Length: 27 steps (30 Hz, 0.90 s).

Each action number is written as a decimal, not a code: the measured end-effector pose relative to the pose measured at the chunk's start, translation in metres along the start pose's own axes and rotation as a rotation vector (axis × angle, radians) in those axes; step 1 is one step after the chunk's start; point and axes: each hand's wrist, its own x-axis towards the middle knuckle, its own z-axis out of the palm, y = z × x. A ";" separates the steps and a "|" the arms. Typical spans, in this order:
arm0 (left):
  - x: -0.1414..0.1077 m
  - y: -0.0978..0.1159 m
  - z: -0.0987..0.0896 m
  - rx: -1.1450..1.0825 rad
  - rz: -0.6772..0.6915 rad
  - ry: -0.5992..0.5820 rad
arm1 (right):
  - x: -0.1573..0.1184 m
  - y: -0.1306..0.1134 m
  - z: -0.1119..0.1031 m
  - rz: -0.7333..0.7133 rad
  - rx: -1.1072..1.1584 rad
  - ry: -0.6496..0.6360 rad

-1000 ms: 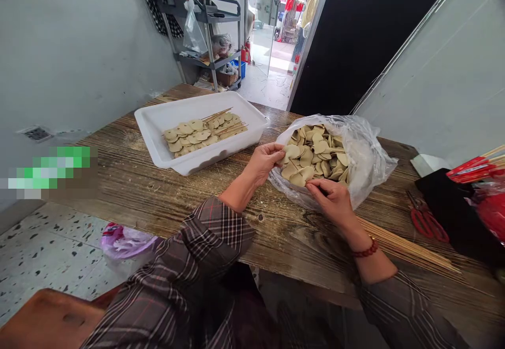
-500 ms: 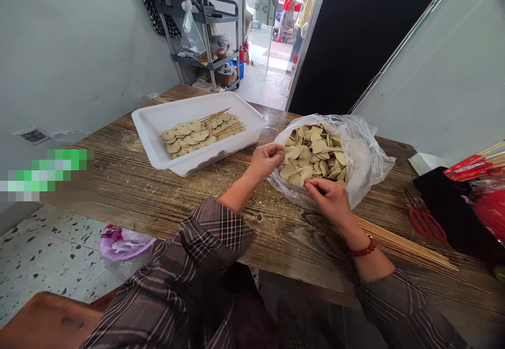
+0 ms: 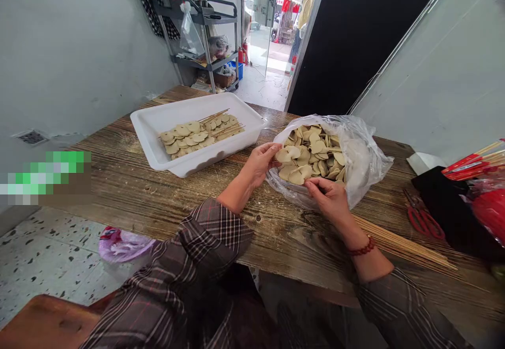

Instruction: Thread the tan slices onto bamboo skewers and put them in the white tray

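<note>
In the head view, the left hand (image 3: 258, 164) had just eased back a little from the heap, so the tan flat piece (image 3: 289, 153) pinched in its fingers showed more of its face. That probably gave the fingers a cleaner hold on its edge. The right hand (image 3: 330, 197) had barely moved: its thumb and finger were pressed together at the near edge of a lower piece (image 3: 300, 174). Whether they gripped that edge or a thin stick there was too small to tell.

Both pieces were over the near side of the open plastic bag (image 3: 363, 154), which held many more. The white tray (image 3: 221, 163), with pieces and sticks inside, stood beside it, and loose sticks (image 3: 406, 245) lay on the wooden table (image 3: 158, 202) near the right wrist.
</note>
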 end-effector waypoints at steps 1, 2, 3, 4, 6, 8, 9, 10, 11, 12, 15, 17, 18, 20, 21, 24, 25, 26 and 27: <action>0.000 -0.001 0.000 -0.027 -0.026 -0.012 | 0.000 -0.001 0.000 -0.001 0.003 -0.002; 0.000 -0.002 0.000 -0.051 -0.053 -0.035 | 0.000 -0.001 0.000 -0.004 0.007 -0.003; 0.000 -0.003 0.000 -0.073 -0.077 -0.065 | 0.000 -0.002 0.000 -0.006 0.010 -0.003; -0.001 -0.004 0.001 -0.094 -0.098 -0.101 | 0.000 -0.003 0.000 -0.009 0.013 -0.001; -0.005 -0.006 0.004 -0.126 -0.124 -0.170 | 0.000 -0.004 0.000 -0.012 0.014 -0.001; -0.008 -0.006 0.007 -0.144 -0.124 -0.198 | 0.000 -0.005 0.001 -0.013 0.014 -0.004; -0.010 -0.006 0.009 -0.147 -0.122 -0.193 | 0.000 -0.006 0.002 -0.014 0.017 -0.007; -0.011 -0.006 0.009 -0.148 -0.118 -0.178 | 0.000 -0.005 0.002 -0.014 0.023 -0.010; -0.011 -0.005 0.010 -0.148 -0.115 -0.158 | 0.000 -0.005 0.003 -0.012 0.033 -0.014; -0.011 -0.003 0.009 -0.147 -0.110 -0.139 | 0.000 -0.004 0.004 -0.008 0.046 -0.021; -0.008 0.002 0.006 -0.153 -0.080 -0.093 | -0.001 0.000 0.006 0.010 0.080 -0.053; -0.006 0.004 0.003 -0.151 -0.060 -0.068 | -0.001 0.002 0.006 0.011 0.081 -0.062; -0.005 0.004 0.002 -0.146 -0.053 -0.060 | -0.001 0.002 0.006 0.006 0.077 -0.056; -0.004 0.004 0.001 -0.129 -0.047 -0.057 | -0.002 0.002 0.007 -0.004 0.068 -0.032; -0.004 0.003 0.001 -0.119 -0.043 -0.062 | -0.002 0.002 0.007 -0.006 0.064 -0.020; -0.004 -0.002 0.003 -0.108 -0.019 -0.079 | -0.002 0.000 0.008 -0.009 0.059 -0.008; -0.004 -0.003 0.004 -0.111 -0.012 -0.083 | -0.003 0.000 0.008 -0.011 0.058 -0.008; -0.004 -0.004 0.005 -0.116 -0.008 -0.087 | -0.003 -0.001 0.009 -0.015 0.058 -0.006; -0.005 -0.006 0.005 -0.121 -0.009 -0.091 | -0.003 -0.001 0.009 -0.017 0.058 -0.002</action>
